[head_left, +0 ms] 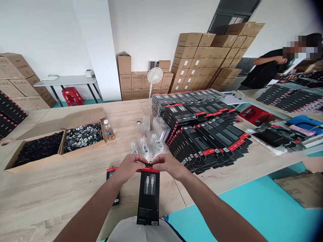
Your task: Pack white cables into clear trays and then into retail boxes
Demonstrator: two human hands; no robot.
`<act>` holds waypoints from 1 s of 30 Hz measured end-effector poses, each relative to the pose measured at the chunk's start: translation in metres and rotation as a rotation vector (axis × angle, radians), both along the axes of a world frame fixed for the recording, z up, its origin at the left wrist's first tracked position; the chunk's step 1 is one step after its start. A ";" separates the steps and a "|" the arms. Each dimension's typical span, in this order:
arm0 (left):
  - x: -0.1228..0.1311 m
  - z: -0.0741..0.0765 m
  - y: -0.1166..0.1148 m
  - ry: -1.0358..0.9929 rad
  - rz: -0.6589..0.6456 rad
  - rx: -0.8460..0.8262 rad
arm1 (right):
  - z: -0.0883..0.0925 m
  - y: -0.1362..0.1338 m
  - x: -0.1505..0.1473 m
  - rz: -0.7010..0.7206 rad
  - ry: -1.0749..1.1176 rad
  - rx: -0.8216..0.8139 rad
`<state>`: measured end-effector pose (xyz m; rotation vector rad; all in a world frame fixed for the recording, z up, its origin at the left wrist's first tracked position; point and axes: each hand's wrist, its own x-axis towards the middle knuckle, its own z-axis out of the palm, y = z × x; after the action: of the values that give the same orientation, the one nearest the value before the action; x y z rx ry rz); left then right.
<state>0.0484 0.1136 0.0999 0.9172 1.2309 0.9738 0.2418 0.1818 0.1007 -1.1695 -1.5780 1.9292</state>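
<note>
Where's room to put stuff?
Bare pale wooden tabletop lies between two open brown cardboard boxes and the left hand, and between the clear plastic bottle and coiled white cables. Black and red cardboard packages crowd the right.

The person is wearing a pale grey garment [130, 232], with a dark line edging its right side; both forearms [214, 205], the left hand [131, 166] and the right hand [168, 164] are showing bare.

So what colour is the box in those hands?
The box is black with a red top band, in the head view.
</note>
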 end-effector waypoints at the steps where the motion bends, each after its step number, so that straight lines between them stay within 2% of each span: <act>1: 0.002 0.001 0.002 -0.015 -0.001 -0.012 | 0.001 0.002 0.001 -0.003 0.015 -0.050; 4: 0.007 0.002 0.004 0.025 0.023 -0.006 | 0.000 0.005 0.002 -0.007 0.034 -0.105; 7: 0.009 -0.001 0.001 0.093 0.039 0.053 | -0.004 0.002 0.004 0.003 0.044 -0.066; 9: 0.008 -0.006 -0.007 0.067 0.030 0.054 | -0.008 -0.004 0.008 0.026 0.075 -0.059; 14: 0.011 -0.029 -0.035 -0.073 -0.006 0.052 | -0.024 -0.026 0.018 0.051 0.156 0.054; 16: 0.011 -0.042 -0.041 -0.079 0.032 0.083 | -0.030 -0.033 0.018 0.044 0.113 0.124; 19: -0.007 -0.065 -0.041 0.027 0.243 0.107 | -0.038 -0.032 0.016 0.087 -0.031 0.265; 21: -0.034 -0.086 -0.038 0.147 0.411 0.092 | -0.042 -0.018 0.017 0.075 -0.164 0.410; 23: -0.067 -0.112 -0.038 0.246 0.515 0.030 | -0.050 0.005 0.018 -0.022 -0.333 0.576; 25: -0.099 -0.143 -0.043 0.367 0.524 -0.061 | -0.060 0.035 0.019 -0.148 -0.533 0.685; 27: -0.121 -0.171 -0.050 0.531 0.467 -0.112 | -0.074 0.065 0.017 -0.230 -0.695 0.693; 29: -0.130 -0.190 -0.055 0.732 0.462 -0.083 | -0.087 0.088 0.012 -0.260 -0.773 0.664; 30: -0.130 -0.193 -0.055 0.838 0.483 -0.027 | -0.093 0.096 0.009 -0.264 -0.791 0.653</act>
<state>-0.0815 0.0584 -0.0929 1.0713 2.2443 0.9579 0.2511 0.2774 0.0076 -1.7892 -2.0443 0.6724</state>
